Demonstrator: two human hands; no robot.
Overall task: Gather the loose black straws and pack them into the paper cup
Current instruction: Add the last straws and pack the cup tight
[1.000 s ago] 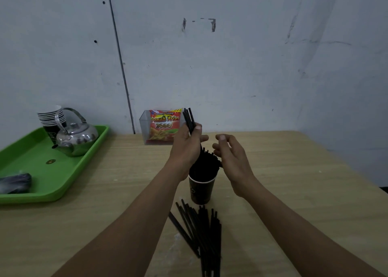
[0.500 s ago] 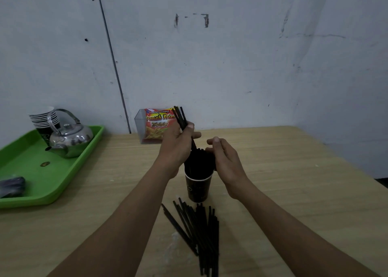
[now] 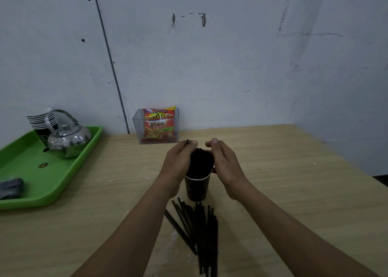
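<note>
Head view, hands: left hand (image 3: pixel 178 163) pinches the standing straws (image 3: pixel 201 161) at their left edge; right hand (image 3: pixel 225 165) curls round them from the right.
Cup: one paper cup (image 3: pixel 197 187), upright on the table (image 3: pixel 294 192), between the wrists.
Next pick: loose straws (image 3: pixel 197 226) lie on the table on the person's side of the cup, long axes pointing toward it, about equally near either hand.
Count: one heap (overlapping, too many to count).

The light is dim and flat, with a cold bluish cast on the wall (image 3: pixel 231 66). My forearms (image 3: pixel 130 234) read dark and throw faint, soft shadows on the table (image 3: pixel 294 182). The straws (image 3: pixel 200 161) in the cup (image 3: pixel 197 189) merge into one black mass. The kettle (image 3: pixel 69 139) carries small glints. The wide lens bends the wall's seam.
</note>
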